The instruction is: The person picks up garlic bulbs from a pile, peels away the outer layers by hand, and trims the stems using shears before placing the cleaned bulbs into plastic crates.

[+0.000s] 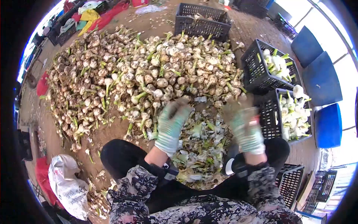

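My left hand (172, 123), in a white and green striped glove, reaches to the near edge of a big heap of garlic bulbs (164, 63). Its dark fingertips are blurred against the bulbs, and I cannot tell whether they grip one. My right hand (246, 128), gloved alike, is smeared by motion to the right of the heap's near edge; a small red patch shows on its outer side. Between my knees lies a layer of peeled skins and trimmed leaves (201, 149), spread below both hands.
Two black crates, a farther one (253, 67) and a nearer one (270, 115), hold cleaned white garlic at my right. Another black crate (203, 24) stands behind the heap. Blue panels (322, 78) line the right side. A white sack (67, 186) lies at the lower left.
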`<state>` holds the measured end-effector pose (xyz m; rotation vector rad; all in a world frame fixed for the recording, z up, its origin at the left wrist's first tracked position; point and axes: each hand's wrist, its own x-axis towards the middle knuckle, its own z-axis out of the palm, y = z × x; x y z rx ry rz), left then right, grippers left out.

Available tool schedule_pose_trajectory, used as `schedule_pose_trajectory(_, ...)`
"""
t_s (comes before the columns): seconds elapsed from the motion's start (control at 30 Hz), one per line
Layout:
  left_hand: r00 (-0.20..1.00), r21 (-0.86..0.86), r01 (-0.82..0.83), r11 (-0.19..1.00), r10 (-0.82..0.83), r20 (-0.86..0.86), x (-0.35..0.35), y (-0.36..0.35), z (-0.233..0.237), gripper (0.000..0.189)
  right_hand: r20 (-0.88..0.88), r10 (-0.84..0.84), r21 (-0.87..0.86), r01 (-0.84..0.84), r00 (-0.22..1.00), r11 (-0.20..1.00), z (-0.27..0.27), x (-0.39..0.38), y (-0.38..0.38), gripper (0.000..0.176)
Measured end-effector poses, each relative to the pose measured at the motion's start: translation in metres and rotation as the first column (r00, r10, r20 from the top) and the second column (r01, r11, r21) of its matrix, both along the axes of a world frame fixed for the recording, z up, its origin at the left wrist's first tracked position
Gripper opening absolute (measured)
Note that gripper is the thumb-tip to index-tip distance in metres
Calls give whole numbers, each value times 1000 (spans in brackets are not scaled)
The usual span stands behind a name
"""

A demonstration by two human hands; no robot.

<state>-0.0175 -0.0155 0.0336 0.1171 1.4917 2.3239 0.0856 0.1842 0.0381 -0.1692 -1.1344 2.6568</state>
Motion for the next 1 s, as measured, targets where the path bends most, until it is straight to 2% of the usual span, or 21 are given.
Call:
schedule_pose_trajectory(0.03, 995, 83, 67, 994, -73, 70, 7, 3, 7, 22, 13, -19, 172, 16, 1000, 985, -4, -14, -22, 67)
schedule_pose_trajectory(0.07, 970, 71, 221, 973, -226, 89, 10, 1, 12, 27, -14, -153, 191, 153, 988, 970, -14, -22, -34, 67)
schedule_pose_trajectory(0.1, 948, 45, 313, 949, -315, 50, 12, -2, 25, 32, -18, -200, 487, 183, 980, 854, -1, -28, -47, 68)
schedule_pose_trajectory(0.13, 916, 14, 400, 917, -400, 19, 15, -5, 34, 38, -35, -242, 733, 189, 970, 653, 13, -32, -57, 69)
schedule_pose_trajectory(0.17, 875, 80, 482, 872, -484, 6, 13, -7, 22, 51, -32, -230, 728, 181, 973, 661, 10, -35, -62, 69)
schedule_pose_trajectory(0.2, 875, 164, 478, 863, -484, -7, 16, -3, 26, 58, 49, -171, 719, 84, 984, 690, 8, -37, -66, 71)
schedule_pose_trajectory(0.27, 872, -168, 402, 900, -432, -229, 22, -6, 16, 47, 131, -99, 704, -22, 986, 710, -6, -38, -71, 74)
schedule_pose_trajectory(0.33, 890, -130, 391, 911, -410, -200, 21, -5, 6, 42, 115, 66, 612, -123, 991, 781, -19, -40, -81, 79)
schedule_pose_trajectory(0.37, 901, -93, 386, 918, -397, -172, 22, -6, 4, 37, 252, 108, 229, -167, 962, 959, -19, -35, -83, 76)
schedule_pose_trajectory(0.4, 939, -101, 337, 936, -341, -31, 28, -3, 4, 28, 84, 282, -65, -277, 956, 959, -58, -34, -66, 67)
schedule_pose_trajectory(0.43, 957, 18, 288, 957, -288, 27, 33, -1, 0, 29, 153, 207, -89, -195, 966, 977, -53, -32, -75, 66)
schedule_pose_trajectory(0.47, 966, 138, 231, 963, -244, 88, 39, 1, -5, 29, 195, 124, -37, -119, 973, 992, -48, -31, -81, 64)
schedule_pose_trajectory(0.5, 956, 138, 209, 968, -232, 179, 44, -1, -2, 32, 213, 71, 7, -74, 974, 997, -47, -31, -83, 62)
schedule_pose_trajectory(0.53, 907, 252, 230, 940, -301, 295, 45, -4, 13, 37, 218, 28, 55, -41, 976, 998, -46, -31, -83, 61)
schedule_pose_trajectory(0.6, 953, 129, 240, 962, -259, 158, 47, -5, 3, 37, 214, -34, 171, -3, 976, 985, -42, -31, -84, 58)
schedule_pose_trajectory(0.63, 956, 139, 227, 964, -248, 158, 47, -4, 1, 37, 209, -57, 238, 5, 976, 971, -41, -32, -86, 56)
schedule_pose_trajectory(0.7, 922, 184, 188, 965, -238, 305, 44, -3, 0, 31, 188, -83, 394, 2, 979, 919, -38, -43, -90, 54)
schedule_pose_trajectory(0.87, 948, 162, 94, 982, -138, 286, 35, -8, 7, 28, 151, -59, 686, -61, 987, 725, -37, -76, -92, 49)
schedule_pose_trajectory(0.93, 995, 135, 49, 990, -59, 76, 34, 1, 7, 31, 166, -57, 692, -75, 984, 718, -45, -76, -98, 48)
schedule_pose_trajectory(0.97, 974, 138, 23, 990, -53, 218, 39, 10, 7, 39, 224, -108, 514, -23, 969, 857, -53, -74, -108, 53)
schedule_pose_trajectory(1.0, 990, -199, 76, 977, -50, 131, 39, 8, 13, 45, 287, -136, 316, 40, 948, 948, -64, -74, -115, 59)
